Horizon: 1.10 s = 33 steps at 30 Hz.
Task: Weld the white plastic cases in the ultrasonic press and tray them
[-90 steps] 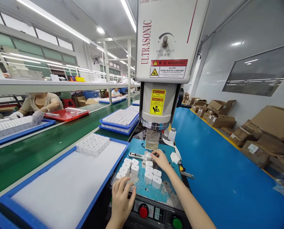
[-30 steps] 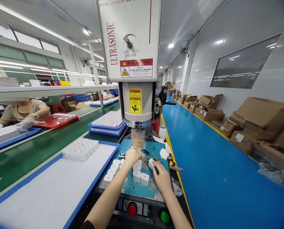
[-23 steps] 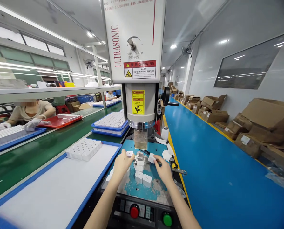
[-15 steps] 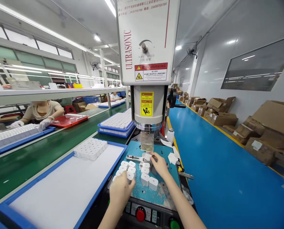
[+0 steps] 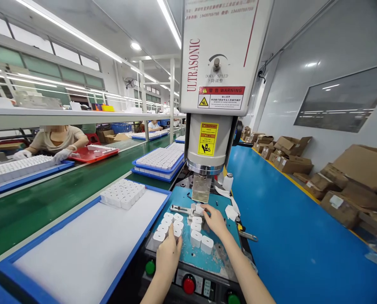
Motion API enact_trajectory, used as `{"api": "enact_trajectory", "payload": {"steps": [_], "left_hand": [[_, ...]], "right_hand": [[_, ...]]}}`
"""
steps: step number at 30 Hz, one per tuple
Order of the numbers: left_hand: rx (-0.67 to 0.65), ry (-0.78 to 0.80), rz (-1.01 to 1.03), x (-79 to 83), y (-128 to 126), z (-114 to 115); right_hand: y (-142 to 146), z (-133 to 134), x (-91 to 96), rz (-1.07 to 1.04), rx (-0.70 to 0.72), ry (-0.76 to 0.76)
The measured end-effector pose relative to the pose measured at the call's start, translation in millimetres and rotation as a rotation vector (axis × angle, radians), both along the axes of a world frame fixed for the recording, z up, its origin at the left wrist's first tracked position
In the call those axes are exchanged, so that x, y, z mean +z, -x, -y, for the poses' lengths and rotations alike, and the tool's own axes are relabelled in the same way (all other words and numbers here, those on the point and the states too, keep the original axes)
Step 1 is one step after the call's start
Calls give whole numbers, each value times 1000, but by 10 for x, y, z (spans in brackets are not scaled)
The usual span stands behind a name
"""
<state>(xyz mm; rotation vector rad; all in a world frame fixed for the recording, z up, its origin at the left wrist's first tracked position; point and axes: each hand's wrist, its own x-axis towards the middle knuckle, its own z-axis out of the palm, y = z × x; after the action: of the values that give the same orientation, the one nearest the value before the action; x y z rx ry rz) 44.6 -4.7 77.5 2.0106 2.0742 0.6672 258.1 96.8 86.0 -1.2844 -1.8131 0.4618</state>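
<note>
My left hand [image 5: 168, 252] is at the near end of a double row of small white plastic cases [image 5: 164, 228], finger and thumb closed around the nearest right one [image 5: 177, 232]. My right hand [image 5: 216, 220] reaches in from the right, its fingertips closed on a white case [image 5: 199, 208] at the metal fixture [image 5: 190, 210]. That case sits just under the clear block-shaped horn [image 5: 201, 188] of the ultrasonic press [image 5: 216, 63]. Between my hands, several more white cases [image 5: 196, 238] stand on the blue base plate [image 5: 188, 252].
A blue-rimmed tray [image 5: 125, 262] with grouped white cases [image 5: 122, 194] lies left. Stacked trays [image 5: 158, 166] stand behind it on the green belt [image 5: 90, 185]. A red button [image 5: 189, 284] and green buttons [image 5: 150, 267] line the press front. A gloved co-worker [image 5: 57, 141] sits far left.
The view has turned slightly, so the press and plate appear farther right. My left hand has drawn back a little, uncovering a near-left case. My right hand stays at the fixture.
</note>
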Motion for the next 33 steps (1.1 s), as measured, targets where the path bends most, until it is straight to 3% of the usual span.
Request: {"api": "enact_trajectory", "payload": {"steps": [5, 13, 18, 21, 23, 26, 29, 33], "left_hand": [[-35, -43, 76, -4, 51, 95], [-29, -79, 266, -46, 332, 483], [26, -76, 282, -144, 502, 517], [43, -47, 286, -153, 560, 498], [45, -23, 276, -183, 581, 495], [74, -33, 228, -329, 590, 498], [118, -104, 204, -564, 586, 479], [64, -248, 188, -776, 619, 413]], "right_hand": [[121, -37, -85, -14, 2, -13], [162, -67, -95, -84, -64, -7], [176, -162, -74, -155, -86, 40], [131, -91, -32, -178, -112, 45], [69, 84, -18, -192, -144, 35], [-33, 552, -110, -185, -217, -62], [-70, 1117, -395, -73, -329, -236], [18, 1587, -797, 140, -281, -465]]}}
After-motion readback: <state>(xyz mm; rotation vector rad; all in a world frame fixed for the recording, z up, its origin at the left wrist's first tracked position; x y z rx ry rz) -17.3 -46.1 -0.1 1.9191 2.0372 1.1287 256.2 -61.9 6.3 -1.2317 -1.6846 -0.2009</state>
